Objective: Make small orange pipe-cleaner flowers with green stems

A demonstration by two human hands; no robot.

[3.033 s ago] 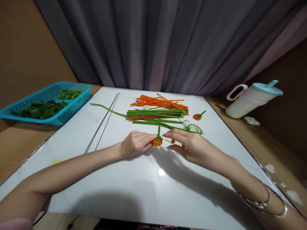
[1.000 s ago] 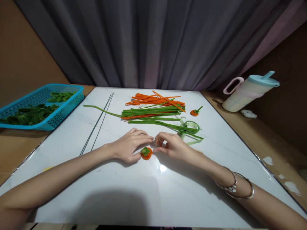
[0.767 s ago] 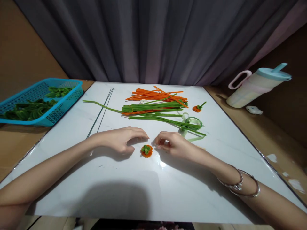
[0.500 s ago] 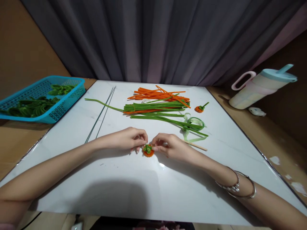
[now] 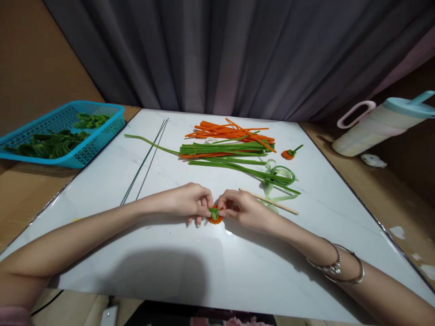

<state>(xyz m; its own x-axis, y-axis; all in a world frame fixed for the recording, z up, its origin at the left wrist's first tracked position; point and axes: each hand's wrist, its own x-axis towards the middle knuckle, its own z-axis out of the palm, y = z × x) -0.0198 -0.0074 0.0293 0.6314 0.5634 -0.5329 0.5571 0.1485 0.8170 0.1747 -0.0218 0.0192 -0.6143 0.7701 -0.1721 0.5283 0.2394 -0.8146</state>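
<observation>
A small round orange pipe-cleaner piece with green leaves on top (image 5: pixel 215 216) sits low over the white table, between my hands. My left hand (image 5: pixel 193 201) has its thumb and index finger pinched at the left side of the green leaves, its other fingers curled below. From the right, my right hand (image 5: pixel 242 208) pinches the opposite side of the leaves with thumb and forefinger. My fingertips cover part of the orange rim. Behind my right hand lies a thin wooden stick (image 5: pixel 272 202).
Green pipe cleaners (image 5: pixel 224 149) and orange pipe cleaners (image 5: pixel 234 130) lie beyond my hands. A similar orange piece with a green stem (image 5: pixel 288 155) and a green ribbon roll (image 5: pixel 283 172) are right. Thin wires (image 5: pixel 144 164) and a blue basket (image 5: pixel 102 138) stand left; a tumbler (image 5: pixel 370 127) is far right.
My left fingertips have closed in on the green leaves, and both hands now pinch them. The view has shifted slightly, and more of the wooden stick shows.
</observation>
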